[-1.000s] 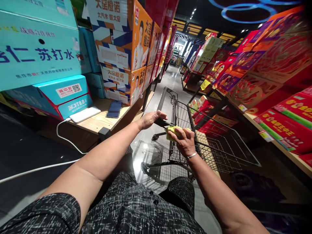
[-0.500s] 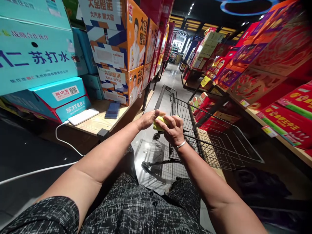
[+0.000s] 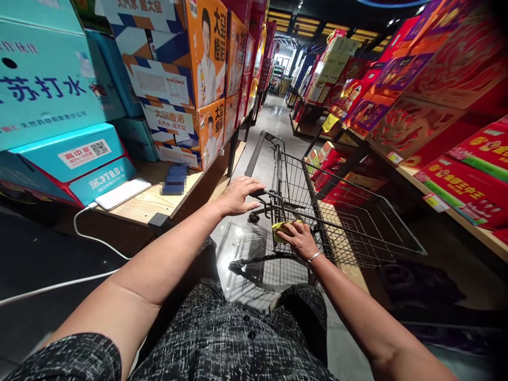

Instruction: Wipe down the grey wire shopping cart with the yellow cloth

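Note:
A black wire shopping cart [image 3: 257, 151] stands just ahead of me, its handle toward me. My left hand [image 3: 239, 196] is at the near part of the handle, fingers stretched forward and thumb apart from them. It appears to touch the bar but is not wrapped round it. Lower and to the right, my right hand [image 3: 300, 239] holds a crumpled yellow cloth [image 3: 279, 233] against the wire and tubes at the cart's rear. Part of the cloth is hidden under the fingers.
On the left, a wooden shelf [image 3: 135, 210] bears a white power bank [image 3: 124, 193] with a white cable, a dark blue item [image 3: 175, 179] and stacked drink cartons [image 3: 169, 119]. Red gift boxes [image 3: 456, 182] fill the right shelves. A tiled aisle [image 3: 273, 114] runs ahead.
My hands have parted. The right one has carried the yellow cloth down and right to the cart's rear frame. My left hand has let go of the cloth and spread its fingers at the handle.

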The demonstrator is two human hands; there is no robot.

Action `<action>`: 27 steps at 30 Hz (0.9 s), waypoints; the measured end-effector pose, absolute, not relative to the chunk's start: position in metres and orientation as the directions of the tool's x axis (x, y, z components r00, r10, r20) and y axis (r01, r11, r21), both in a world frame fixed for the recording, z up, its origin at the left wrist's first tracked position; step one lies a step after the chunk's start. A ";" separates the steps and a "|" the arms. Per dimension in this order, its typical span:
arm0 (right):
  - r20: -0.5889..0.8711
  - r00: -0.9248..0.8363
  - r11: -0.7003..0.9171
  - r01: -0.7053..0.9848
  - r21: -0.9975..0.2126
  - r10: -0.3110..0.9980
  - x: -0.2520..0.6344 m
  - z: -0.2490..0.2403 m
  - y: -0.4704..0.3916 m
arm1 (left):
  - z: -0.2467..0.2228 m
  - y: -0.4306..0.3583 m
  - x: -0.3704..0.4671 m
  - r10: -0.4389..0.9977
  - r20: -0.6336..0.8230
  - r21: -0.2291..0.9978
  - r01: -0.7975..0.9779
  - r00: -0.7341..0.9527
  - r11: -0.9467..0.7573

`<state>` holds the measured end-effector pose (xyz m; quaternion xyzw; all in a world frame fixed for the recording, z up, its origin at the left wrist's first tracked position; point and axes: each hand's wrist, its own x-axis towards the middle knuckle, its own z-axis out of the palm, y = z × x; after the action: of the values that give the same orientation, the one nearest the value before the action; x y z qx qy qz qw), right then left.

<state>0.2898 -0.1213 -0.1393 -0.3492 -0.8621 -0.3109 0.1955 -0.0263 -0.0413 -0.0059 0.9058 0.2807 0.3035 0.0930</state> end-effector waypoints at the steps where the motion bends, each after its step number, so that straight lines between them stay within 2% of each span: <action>1: 0.550 -0.673 0.564 0.730 0.387 0.495 0.291 -0.142 -0.121 | -0.008 -0.040 -0.027 0.561 0.496 0.312 0.467 0.663 -0.827; 4: 0.583 -0.622 0.551 0.768 0.325 0.523 0.276 -0.129 -0.114 | -0.016 -0.037 -0.027 0.559 0.503 0.250 0.508 0.659 -0.824; 9: 0.735 -0.495 0.541 0.815 0.208 0.463 0.225 -0.070 -0.090 | -0.024 -0.036 -0.024 0.597 0.513 0.197 0.592 0.617 -0.782; 13: 0.693 -0.504 0.538 0.820 0.195 0.516 0.204 -0.049 -0.073 | -0.025 -0.044 -0.019 0.659 0.517 0.165 0.693 0.546 -0.702; 16: 0.654 -0.560 0.555 0.794 0.249 0.508 0.219 -0.075 -0.075 | -0.024 -0.052 -0.014 0.684 0.542 0.130 0.755 0.488 -0.642; 19: 0.613 -0.623 0.553 0.763 0.336 0.487 0.254 -0.127 -0.093 | -0.021 -0.060 -0.006 0.693 0.559 0.108 0.788 0.456 -0.606; 23: 0.544 -0.628 0.539 0.772 0.338 0.557 0.290 -0.182 -0.123 | -0.015 -0.068 0.009 0.675 0.521 0.066 0.763 0.523 -0.643; 27: 0.559 -0.601 0.512 0.793 0.331 0.570 0.287 -0.171 -0.126 | -0.017 -0.068 0.019 0.624 0.444 0.024 0.687 0.643 -0.726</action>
<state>0.2868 -0.1258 -0.1707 -0.4022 -0.8475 -0.2870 0.1938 0.0195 -0.0677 -0.0168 0.9035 0.3627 0.2163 -0.0735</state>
